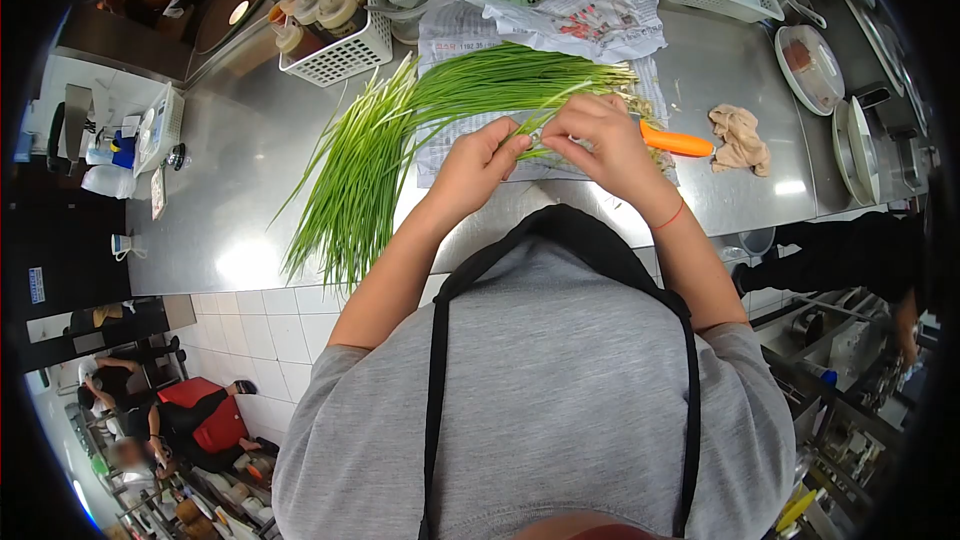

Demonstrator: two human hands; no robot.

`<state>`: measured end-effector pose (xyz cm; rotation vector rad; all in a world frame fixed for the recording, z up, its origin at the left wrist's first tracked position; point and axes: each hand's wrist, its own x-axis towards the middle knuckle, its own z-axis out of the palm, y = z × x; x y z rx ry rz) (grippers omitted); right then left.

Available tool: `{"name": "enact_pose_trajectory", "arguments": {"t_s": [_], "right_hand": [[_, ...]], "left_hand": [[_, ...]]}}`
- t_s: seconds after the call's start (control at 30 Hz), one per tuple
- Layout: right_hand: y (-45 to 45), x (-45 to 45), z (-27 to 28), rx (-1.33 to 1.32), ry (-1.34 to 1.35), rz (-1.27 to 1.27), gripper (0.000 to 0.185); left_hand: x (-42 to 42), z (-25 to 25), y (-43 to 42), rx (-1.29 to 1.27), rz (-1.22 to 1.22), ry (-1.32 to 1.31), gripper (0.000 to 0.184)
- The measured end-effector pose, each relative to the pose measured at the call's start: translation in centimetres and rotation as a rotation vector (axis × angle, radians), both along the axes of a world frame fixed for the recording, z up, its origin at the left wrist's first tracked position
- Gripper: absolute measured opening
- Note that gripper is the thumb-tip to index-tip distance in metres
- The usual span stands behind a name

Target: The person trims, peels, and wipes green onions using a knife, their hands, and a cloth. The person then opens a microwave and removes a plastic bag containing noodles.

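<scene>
The site is a working kitchen with a stainless steel counter above a white tiled floor; a printed newspaper on the counter serves as reference for all positions. Over the newspaper's near part, the left hand pinches a few green stalks between thumb and forefinger, and the right hand has thumb and fingers drawn narrowly together on the same stalks; the fingers hide the exact contact. For sound handling, the pinch should be light, since stalks this slender would likely bruise; the left should steady while the right does the fine work, few stalks at a time. Beyond the fingers, a large bundle of greens lies across the newspaper, pale ends toward its right side; aligned ends are judged easier to pick up singly. An orange handle projects over the newspaper's right edge, close to the right wrist; its other end is obscured, so care is advised there. Right of the newspaper sits a crumpled cloth; left of it, a second pile of greens fans toward the counter's near edge, best kept apart from the bundle
</scene>
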<state>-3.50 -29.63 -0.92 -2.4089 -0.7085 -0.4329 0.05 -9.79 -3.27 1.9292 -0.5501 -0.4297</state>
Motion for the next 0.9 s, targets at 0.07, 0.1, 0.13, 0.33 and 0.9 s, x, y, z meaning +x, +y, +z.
{"name": "enact_pose_trajectory", "arguments": {"t_s": [0.07, 0.1, 0.13, 0.33, 0.9], "right_hand": [[0.0, 0.3, -0.5, 0.507, 0.223, -0.06, 0.008], [-0.4, 0.6, -0.9, 0.506, 0.224, -0.059, 0.008], [-1.4, 1.1, -1.4, 0.562, 0.155, -0.146, 0.007], [-6.7, 0.8, -6.9, 0.399, 0.252, -0.352, 0.009], [0.0, 0.2, -0.1, 0.005, -0.197, -0.076, 0.013]], "left_hand": [[0.0, -0.7, -0.1, -0.117, 0.006, 0.164, 0.022], [0.1, -1.1, 0.1, -0.118, 0.008, 0.165, 0.022], [0.3, -1.6, 0.3, -0.136, -0.014, 0.211, 0.021], [0.4, -1.9, 0.5, -0.25, -0.01, 0.402, 0.017], [0.6, -0.5, 0.2, -0.282, -0.065, 0.442, 0.014]]}}
